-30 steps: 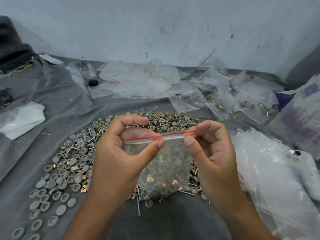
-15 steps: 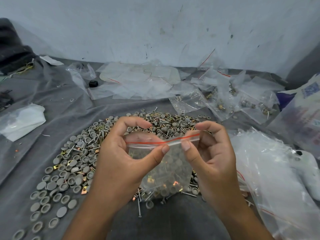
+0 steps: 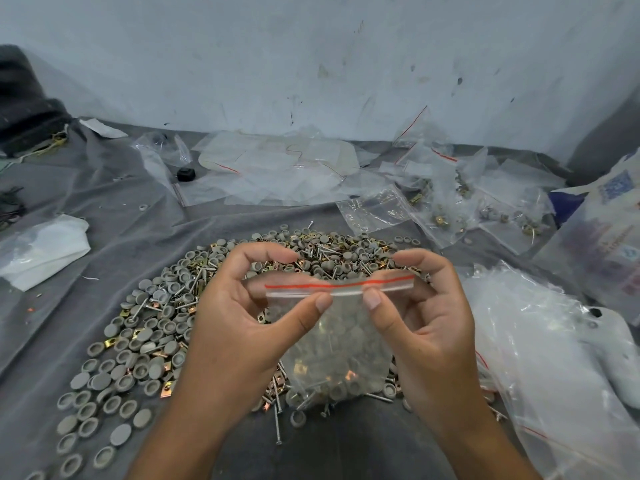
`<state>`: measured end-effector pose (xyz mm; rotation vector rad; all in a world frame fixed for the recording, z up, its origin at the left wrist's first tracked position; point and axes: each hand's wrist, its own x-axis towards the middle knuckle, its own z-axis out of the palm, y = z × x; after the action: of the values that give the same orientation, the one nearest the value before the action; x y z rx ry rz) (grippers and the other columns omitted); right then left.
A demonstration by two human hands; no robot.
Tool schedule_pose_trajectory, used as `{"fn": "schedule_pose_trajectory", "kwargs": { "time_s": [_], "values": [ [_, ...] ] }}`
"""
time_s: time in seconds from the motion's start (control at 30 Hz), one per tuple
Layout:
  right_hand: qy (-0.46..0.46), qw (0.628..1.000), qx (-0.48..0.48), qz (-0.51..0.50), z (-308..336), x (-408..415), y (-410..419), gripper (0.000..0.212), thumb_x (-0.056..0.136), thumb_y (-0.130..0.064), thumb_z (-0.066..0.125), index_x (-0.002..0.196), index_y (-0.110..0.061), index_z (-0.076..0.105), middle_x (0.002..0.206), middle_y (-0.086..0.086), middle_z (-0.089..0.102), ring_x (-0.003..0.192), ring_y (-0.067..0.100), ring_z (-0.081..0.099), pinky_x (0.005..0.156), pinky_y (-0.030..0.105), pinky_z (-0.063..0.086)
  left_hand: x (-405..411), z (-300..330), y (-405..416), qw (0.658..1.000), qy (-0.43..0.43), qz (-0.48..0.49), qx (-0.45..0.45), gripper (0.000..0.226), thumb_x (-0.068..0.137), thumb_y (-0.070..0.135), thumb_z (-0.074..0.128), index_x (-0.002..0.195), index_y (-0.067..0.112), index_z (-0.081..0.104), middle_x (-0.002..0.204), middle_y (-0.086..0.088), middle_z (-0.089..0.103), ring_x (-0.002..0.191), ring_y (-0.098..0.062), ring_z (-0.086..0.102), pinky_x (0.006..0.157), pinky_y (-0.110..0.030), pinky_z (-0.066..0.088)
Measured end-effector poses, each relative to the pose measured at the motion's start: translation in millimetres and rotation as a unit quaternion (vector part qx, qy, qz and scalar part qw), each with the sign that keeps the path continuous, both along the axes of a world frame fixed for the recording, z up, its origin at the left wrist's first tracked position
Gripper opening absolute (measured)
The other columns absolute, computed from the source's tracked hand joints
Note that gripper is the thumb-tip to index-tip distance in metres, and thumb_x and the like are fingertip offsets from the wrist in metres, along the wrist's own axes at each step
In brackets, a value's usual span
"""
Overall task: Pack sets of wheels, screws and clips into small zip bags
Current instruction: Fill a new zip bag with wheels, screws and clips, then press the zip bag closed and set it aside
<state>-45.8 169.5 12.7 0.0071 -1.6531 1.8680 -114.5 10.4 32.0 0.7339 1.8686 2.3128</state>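
Pinching the red-striped top of a clear zip bag (image 3: 337,341) at frame centre, left hand (image 3: 239,327) and right hand (image 3: 426,327) clamp it above the grey wheels (image 3: 138,351)

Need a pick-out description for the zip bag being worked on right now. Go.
Start at the big pile of grey wheels, screws and clips on the grey cloth. Just above its near edge, the left hand and right hand pinch one small clear zip bag. Unlike the bags lying by the wall, it is held up.

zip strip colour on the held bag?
Red line on the clear zip bag, seen in the head view.
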Motion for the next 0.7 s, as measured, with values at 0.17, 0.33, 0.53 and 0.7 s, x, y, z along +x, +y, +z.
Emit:
{"fn": "schedule_pose_trajectory", "kwargs": {
  "time_s": [0.17, 0.33, 0.53, 0.7],
  "values": [
    [-0.024, 0.999, 0.011, 0.028, 1.4, -0.4, 1.6, 0.054, 0.076, -0.028, 0.083, 0.123, -0.037, 0.057, 0.100, 0.007, 0.076, 0.094, 0.017, 0.073, 0.084, 0.023, 0.055, -0.5, -2.0, 0.5, 1.000, 0.002, -0.003, -0.005, 0.046, 0.063, 0.034, 0.090, 0.094, 0.031, 0.057, 0.086, -0.010, 0.078, 0.079, -0.025, 0.076, 0.064, -0.024, 0.058],
    [-0.038, 0.998, 0.000, 0.041, 3.4, 1.7, 2.9, 0.050, 0.078, -0.026, 0.085, 0.118, -0.040, 0.059, 0.091, 0.007, 0.077, 0.080, 0.013, 0.073, 0.071, 0.018, 0.055, 0.4, 0.2, -1.8, 1.000, 0.000, -0.013, -0.025, 0.045, 0.059, 0.039, 0.093, 0.084, 0.029, 0.056, 0.080, -0.011, 0.077, 0.072, -0.027, 0.076, 0.056, -0.021, 0.056],
    [-0.046, 0.998, -0.039, 0.032, 7.0, 2.5, 4.2, 0.047, 0.074, -0.024, 0.089, 0.109, -0.032, 0.059, 0.082, 0.007, 0.077, 0.075, 0.012, 0.074, 0.064, 0.019, 0.056, 3.3, 3.0, 1.8, 0.999, -0.031, -0.011, -0.003, 0.031, 0.065, 0.027, 0.087, 0.083, 0.029, 0.061, 0.078, -0.014, 0.076, 0.071, -0.025, 0.076, 0.055, -0.020, 0.055],
    [-0.058, 0.997, -0.048, 0.024, 11.3, 4.5, 11.3, 0.052, 0.058, -0.022, 0.096, 0.100, -0.034, 0.068, 0.081, 0.008, 0.077, 0.074, 0.013, 0.074, 0.066, 0.020, 0.057, 5.5, 8.0, 1.4, 0.999, -0.035, -0.033, -0.018, 0.022, 0.069, 0.033, 0.081, 0.087, 0.031, 0.068, 0.078, -0.012, 0.077, 0.070, -0.020, 0.076, 0.054, -0.015, 0.053]
  ]
}}
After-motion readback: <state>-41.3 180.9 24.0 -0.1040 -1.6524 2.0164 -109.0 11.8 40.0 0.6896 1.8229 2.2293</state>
